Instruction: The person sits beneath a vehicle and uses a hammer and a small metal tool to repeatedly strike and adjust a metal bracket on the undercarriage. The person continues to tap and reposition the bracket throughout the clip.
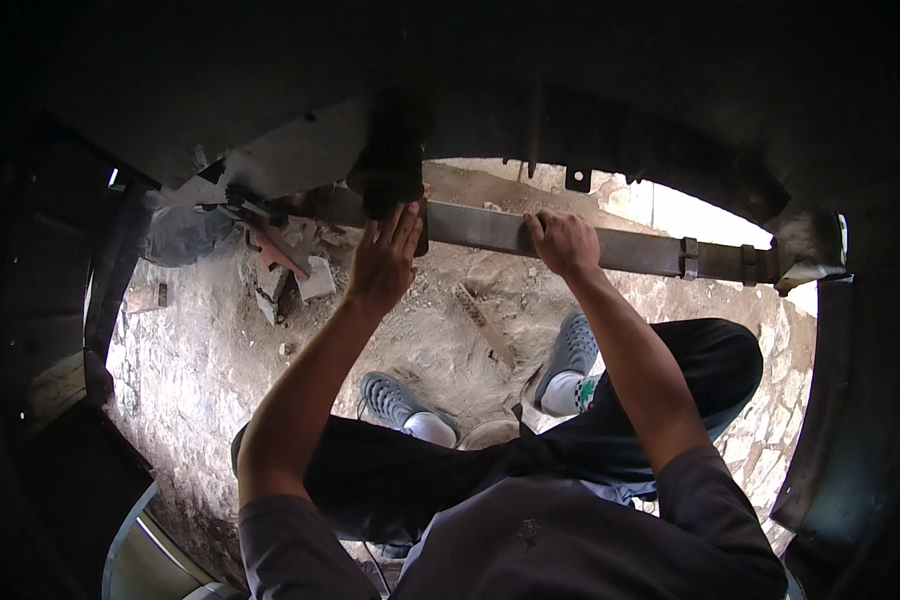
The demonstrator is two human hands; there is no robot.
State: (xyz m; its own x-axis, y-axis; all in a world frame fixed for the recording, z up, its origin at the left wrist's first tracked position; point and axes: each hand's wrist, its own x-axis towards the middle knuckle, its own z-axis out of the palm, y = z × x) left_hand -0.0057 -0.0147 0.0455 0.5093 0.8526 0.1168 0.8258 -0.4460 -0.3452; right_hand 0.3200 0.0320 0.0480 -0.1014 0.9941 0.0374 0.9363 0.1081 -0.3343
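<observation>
Here, nearest of all, the person's dark T-shirt (530, 535) lies on the near side of a long grey metal bar (470, 226), which runs crosswise ahead. Next come black trousers (400, 460) on spread, bent legs, then two grey shoes (570, 355) on the rough ground (430, 340) short of the bar. Between the shoes and the bar lies a narrow strip (485, 325) with holes along it.

At the bar itself, the left hand (378, 275) has its grip spread, fingers straight, reaching up just beside the bar's left stretch, near a dark cylindrical part (385, 180) above it. The right hand (568, 245) rests on the bar's middle, thumb on its upper edge; whether its grip pinches the bar cannot be told, since the fingertips are hidden. Right of that hand, two bands (689, 258) wrap the bar. Off its left end sit broken pieces (315, 280). Beyond the bar hangs a dark tab (577, 178) with a hole.
</observation>
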